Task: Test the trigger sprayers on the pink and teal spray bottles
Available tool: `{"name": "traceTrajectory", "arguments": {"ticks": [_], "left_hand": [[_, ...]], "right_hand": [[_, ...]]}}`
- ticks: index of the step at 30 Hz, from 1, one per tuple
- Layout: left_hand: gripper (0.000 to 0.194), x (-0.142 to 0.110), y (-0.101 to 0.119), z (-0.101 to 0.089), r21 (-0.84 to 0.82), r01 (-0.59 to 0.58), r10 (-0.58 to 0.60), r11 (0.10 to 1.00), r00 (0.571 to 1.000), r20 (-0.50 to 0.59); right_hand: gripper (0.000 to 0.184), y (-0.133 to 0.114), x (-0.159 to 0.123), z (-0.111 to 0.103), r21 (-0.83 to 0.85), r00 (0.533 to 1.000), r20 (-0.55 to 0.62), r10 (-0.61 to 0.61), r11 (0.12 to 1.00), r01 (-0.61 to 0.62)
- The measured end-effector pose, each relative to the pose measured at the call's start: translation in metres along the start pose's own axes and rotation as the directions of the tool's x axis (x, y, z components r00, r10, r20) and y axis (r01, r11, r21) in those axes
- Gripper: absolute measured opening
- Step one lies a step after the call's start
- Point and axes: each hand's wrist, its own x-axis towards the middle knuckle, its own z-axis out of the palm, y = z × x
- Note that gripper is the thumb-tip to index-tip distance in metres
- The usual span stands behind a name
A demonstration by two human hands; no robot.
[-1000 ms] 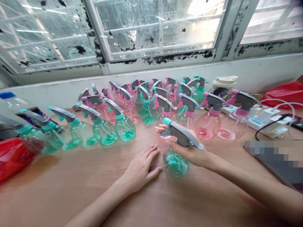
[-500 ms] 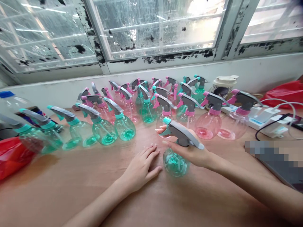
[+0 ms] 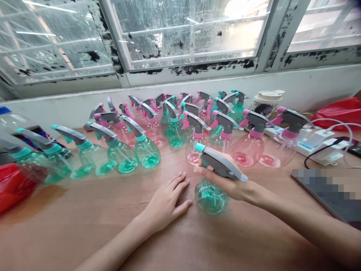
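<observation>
My right hand (image 3: pixel 229 180) is wrapped round the neck and trigger of a green spray bottle (image 3: pixel 211 197) with a grey and turquoise head. The bottle is upright, slightly tilted; I cannot tell whether its base touches the table. Flat on the wooden table (image 3: pixel 113 226), just left of this bottle, lies my left hand (image 3: pixel 167 201), fingers spread and holding nothing. Beyond the hands, a row of green spray bottles (image 3: pixel 148 152) runs to the left, and pink spray bottles (image 3: pixel 248 150) stand at the right.
More pink and green bottles crowd toward the window wall. A lidded paper cup (image 3: pixel 266 101) stands behind at the right, near white power adapters (image 3: pixel 324 148) with cables and a red plastic bag (image 3: pixel 341 113). Another red bag (image 3: pixel 17 186) lies at the far left.
My right hand has moved slightly toward me and right with the green spray bottle, and its fingers have closed in round the trigger. My left hand has stayed put.
</observation>
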Motion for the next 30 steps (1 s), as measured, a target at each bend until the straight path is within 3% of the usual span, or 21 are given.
{"name": "traceTrajectory", "arguments": {"ticks": [2, 12, 25, 30], "left_hand": [[0.046, 0.000, 0.000, 0.000, -0.003, -0.001, 0.001, 1.000, 1.000, -0.006], [0.049, 0.000, -0.002, 0.001, 0.012, -0.011, 0.010, 1.000, 1.000, 0.003], [0.050, 0.000, 0.000, 0.000, -0.002, -0.006, 0.006, 1.000, 1.000, 0.003], [0.050, 0.000, -0.001, 0.000, 0.012, 0.000, -0.001, 1.000, 1.000, 0.024]], "right_hand": [[0.009, 0.003, -0.001, -0.001, 0.017, 1.000, 0.003, 0.016, 1.000, -0.016], [0.034, 0.016, -0.006, 0.002, 0.006, 0.999, -0.040, -0.023, 1.000, 0.023], [0.041, 0.015, -0.005, 0.003, 0.045, 0.998, -0.035, -0.046, 0.998, 0.047], [0.034, 0.014, -0.005, 0.004, 0.063, 0.995, -0.055, -0.081, 0.994, 0.084]]}}
